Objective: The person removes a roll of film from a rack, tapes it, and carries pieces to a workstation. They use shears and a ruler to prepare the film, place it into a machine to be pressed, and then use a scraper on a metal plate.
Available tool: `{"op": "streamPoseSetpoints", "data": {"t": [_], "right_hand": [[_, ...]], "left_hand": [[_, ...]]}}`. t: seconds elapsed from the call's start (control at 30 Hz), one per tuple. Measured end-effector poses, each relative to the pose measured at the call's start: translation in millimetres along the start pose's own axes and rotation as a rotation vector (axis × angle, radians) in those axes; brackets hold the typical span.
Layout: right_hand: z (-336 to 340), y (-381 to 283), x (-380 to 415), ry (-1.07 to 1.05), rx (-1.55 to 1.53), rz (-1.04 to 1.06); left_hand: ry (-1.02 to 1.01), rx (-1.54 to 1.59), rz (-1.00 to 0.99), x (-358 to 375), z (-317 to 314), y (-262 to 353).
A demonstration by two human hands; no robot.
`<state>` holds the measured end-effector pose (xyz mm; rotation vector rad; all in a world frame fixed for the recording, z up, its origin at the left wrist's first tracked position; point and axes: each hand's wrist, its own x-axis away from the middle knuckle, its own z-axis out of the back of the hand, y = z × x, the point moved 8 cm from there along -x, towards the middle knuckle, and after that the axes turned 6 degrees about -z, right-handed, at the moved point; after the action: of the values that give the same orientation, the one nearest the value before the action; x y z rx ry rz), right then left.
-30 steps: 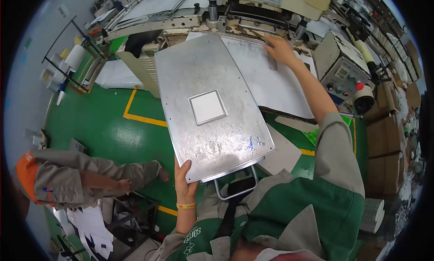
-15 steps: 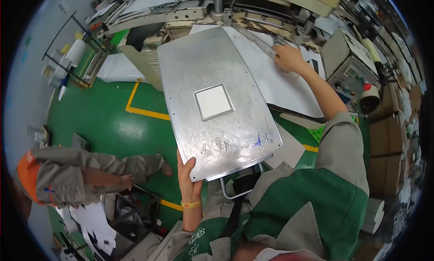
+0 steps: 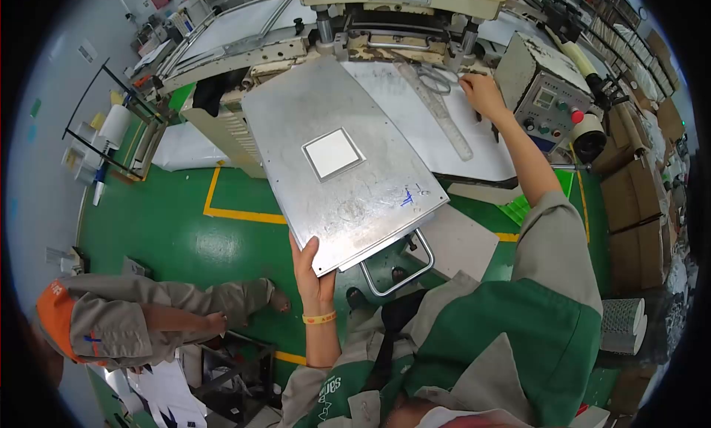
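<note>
My left hand (image 3: 311, 269) grips the near left corner of a large metal plate (image 3: 370, 206), its thumb on top. A white square (image 3: 333, 153) sits in a framed recess on the plate, and blue marks show near the right edge. A metal handle (image 3: 426, 261) sticks out from the near side. My right hand (image 3: 481, 96) is over the white work surface (image 3: 385, 87), fingers closed near a dark thin item (image 3: 495, 131); what it holds, if anything, is too small to name. Scissors (image 3: 435, 80) and a steel ruler (image 3: 444, 124) lie left of it.
A worn press machine (image 3: 400, 20) stands behind the work surface. To the right is a control box (image 3: 544, 102) with a red knob. Another person (image 3: 163, 317) is at the lower left. Cardboard boxes (image 3: 633, 235) stack up at the right.
My right hand has let go of the ruler and scissors, which now lie on the surface, and has moved beyond them to the right. The plate has turned slightly in my left hand.
</note>
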<state>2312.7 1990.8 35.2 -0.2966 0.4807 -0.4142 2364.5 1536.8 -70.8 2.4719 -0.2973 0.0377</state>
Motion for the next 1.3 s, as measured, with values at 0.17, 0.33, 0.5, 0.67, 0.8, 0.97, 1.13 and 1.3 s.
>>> {"op": "streamPoseSetpoints", "data": {"t": [0.17, 0.33, 0.5, 0.67, 0.8, 0.97, 1.13, 1.3], "right_hand": [[-10, 58, -14, -0.027, 0.309, -0.18], [-21, 85, -18, -0.154, 0.287, -0.233], [-1, 83, 27, -0.105, 0.452, -0.153], [2, 61, 36, -0.352, 0.406, -0.145], [21, 67, 29, -0.568, 0.076, -0.254], [87, -65, 75, -0.667, -0.375, -0.07], [44, -149, 114, -0.605, -0.13, 0.494], [7, -179, 120, -0.629, -0.002, 0.562]], "left_hand": [[-0.011, -0.068, -0.028, -4, -2, -1], [-0.029, -0.297, 0.03, -1, 7, 3], [0.024, -0.997, -0.475, -8, -11, 54], [-0.332, -1.539, -0.574, -48, -75, 52], [-0.531, -1.75, -0.524, -88, -96, 31], [-0.734, -1.828, -0.408, -117, -103, 14], [-0.792, -1.73, -0.486, -120, -114, 18], [-0.846, -1.712, -0.551, -120, -121, 23]]}}
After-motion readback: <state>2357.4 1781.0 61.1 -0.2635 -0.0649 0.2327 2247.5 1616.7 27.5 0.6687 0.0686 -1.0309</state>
